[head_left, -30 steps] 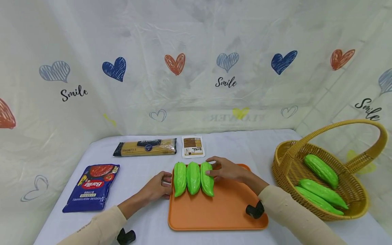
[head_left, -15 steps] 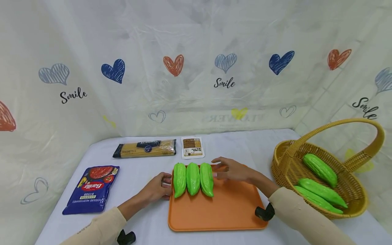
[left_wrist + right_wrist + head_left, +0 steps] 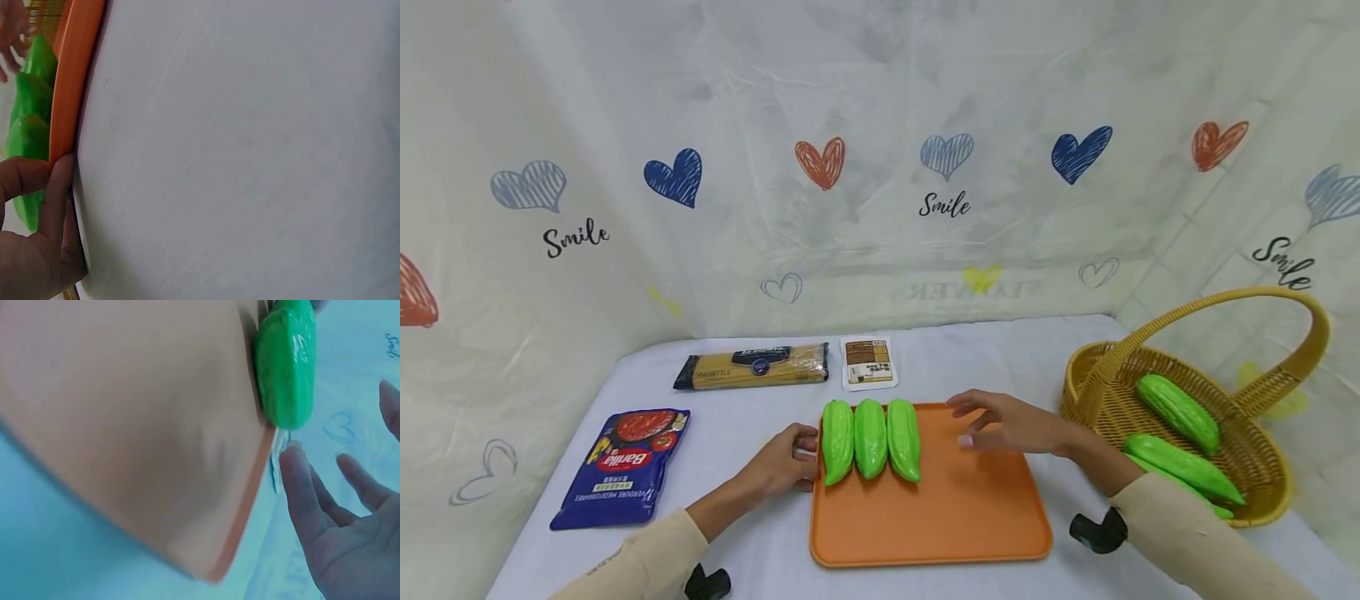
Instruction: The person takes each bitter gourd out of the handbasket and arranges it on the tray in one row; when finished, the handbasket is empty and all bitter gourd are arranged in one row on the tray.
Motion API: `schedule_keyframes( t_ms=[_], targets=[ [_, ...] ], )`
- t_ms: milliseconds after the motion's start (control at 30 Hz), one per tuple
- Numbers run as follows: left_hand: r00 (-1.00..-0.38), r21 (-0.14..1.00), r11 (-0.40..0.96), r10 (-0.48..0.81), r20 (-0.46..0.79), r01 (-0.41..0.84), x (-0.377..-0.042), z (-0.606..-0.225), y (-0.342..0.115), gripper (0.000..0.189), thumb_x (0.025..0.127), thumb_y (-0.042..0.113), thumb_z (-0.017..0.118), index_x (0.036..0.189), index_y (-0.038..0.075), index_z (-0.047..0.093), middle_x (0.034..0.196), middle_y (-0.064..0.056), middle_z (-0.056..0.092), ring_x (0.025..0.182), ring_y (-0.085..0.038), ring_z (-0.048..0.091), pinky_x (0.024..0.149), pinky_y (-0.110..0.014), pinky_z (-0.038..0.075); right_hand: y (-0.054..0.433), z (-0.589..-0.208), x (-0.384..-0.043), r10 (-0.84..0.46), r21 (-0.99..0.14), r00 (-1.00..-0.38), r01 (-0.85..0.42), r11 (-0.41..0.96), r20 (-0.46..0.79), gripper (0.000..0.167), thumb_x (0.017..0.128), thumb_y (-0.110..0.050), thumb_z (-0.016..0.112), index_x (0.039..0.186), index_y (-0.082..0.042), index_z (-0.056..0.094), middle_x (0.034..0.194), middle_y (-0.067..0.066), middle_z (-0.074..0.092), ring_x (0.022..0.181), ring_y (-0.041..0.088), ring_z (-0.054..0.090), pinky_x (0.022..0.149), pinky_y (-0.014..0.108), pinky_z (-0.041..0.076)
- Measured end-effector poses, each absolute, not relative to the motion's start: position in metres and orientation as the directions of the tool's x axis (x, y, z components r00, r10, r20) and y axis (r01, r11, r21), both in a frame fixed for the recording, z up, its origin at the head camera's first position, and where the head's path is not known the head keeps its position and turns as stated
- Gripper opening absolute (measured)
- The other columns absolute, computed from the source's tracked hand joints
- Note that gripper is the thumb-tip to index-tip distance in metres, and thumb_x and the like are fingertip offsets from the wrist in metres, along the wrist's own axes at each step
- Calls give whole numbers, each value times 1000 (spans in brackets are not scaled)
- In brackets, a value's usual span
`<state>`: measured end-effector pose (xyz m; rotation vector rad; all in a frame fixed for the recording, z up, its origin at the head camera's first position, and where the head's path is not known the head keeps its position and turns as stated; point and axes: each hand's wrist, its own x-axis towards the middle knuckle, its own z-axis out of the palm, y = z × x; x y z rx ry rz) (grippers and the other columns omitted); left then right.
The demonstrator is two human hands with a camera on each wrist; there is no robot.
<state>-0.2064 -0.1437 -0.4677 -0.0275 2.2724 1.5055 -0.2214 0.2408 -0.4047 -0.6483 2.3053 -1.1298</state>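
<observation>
Three glossy green bitter melons lie side by side at the left end of an orange tray in the head view. My left hand is at the tray's left edge. In the left wrist view, that hand's thumb and index finger pinch the tray rim beside the melons. My right hand hovers over the tray's far right part, fingers spread and holding nothing. From the right wrist view, a gap shows between the right hand's fingers and the closest melon.
A wicker basket with a tall handle stands at the right, with several green melons inside. Behind the tray lie a spaghetti pack and a small white packet. A blue Barilla pouch lies at the left.
My right hand has let go of the rightmost bitter melon and moved right, toward the basket. My left hand has stayed at the tray edge.
</observation>
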Motion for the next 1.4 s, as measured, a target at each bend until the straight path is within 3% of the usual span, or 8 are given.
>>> schedule_keyframes(
  t_ms=[333, 467, 633, 933, 1167, 1400],
  targets=[
    [-915, 881, 410, 209, -344, -237, -206, -470, -143, 68, 75, -2, 71, 138, -2, 47, 122, -15, 55, 101, -23, 61, 73, -35, 64, 276, -391, -202, -634, -828, -749, -224, 515, -192, 56, 96, -24, 66, 146, -10, 46, 147, 26, 44, 123, 41, 56, 98, 37, 53],
    [-917, 890, 394, 219, -332, -228, -206, -472, -144, 67, 76, -2, 71, 138, -3, 47, 122, -16, 55, 101, -24, 61, 73, -36, 64, 288, -386, -193, -637, -846, -742, -192, 498, -207, 50, 98, -20, 64, 145, -12, 47, 150, 25, 43, 126, 28, 55, 98, 26, 53],
    [-918, 893, 393, 224, -327, -222, -206, -472, -144, 67, 75, -2, 70, 137, -4, 47, 122, -16, 54, 101, -24, 61, 72, -36, 64, 306, -378, -179, -647, -840, -732, -200, 504, -214, 45, 100, -17, 59, 143, -11, 48, 146, 25, 46, 123, 13, 58, 93, 25, 56],
    [-918, 895, 387, 226, -327, -223, -206, -472, -143, 67, 75, -3, 70, 137, -4, 47, 121, -17, 54, 101, -24, 61, 72, -36, 64, 346, -367, -158, -689, -870, -699, -204, 449, -192, 45, 102, -5, 51, 146, -8, 45, 141, 3, 57, 124, 14, 59, 95, 23, 55],
    [-919, 897, 385, 230, -320, -216, -208, -473, -145, 68, 75, -2, 70, 138, -4, 46, 123, -17, 55, 102, -24, 61, 72, -36, 64, 370, -357, -144, -682, -885, -691, -135, 446, -238, 47, 102, -1, 49, 148, 1, 41, 140, 7, 59, 122, 15, 60, 95, 21, 54],
    [-920, 895, 386, 221, -323, -222, -206, -471, -145, 67, 75, -3, 71, 138, -3, 48, 122, -16, 55, 100, -24, 61, 72, -36, 64, 405, -350, -146, -663, -887, -694, -77, 455, -280, 48, 103, 0, 44, 150, 3, 35, 143, 1, 57, 124, 11, 58, 93, 22, 56]
  ],
)
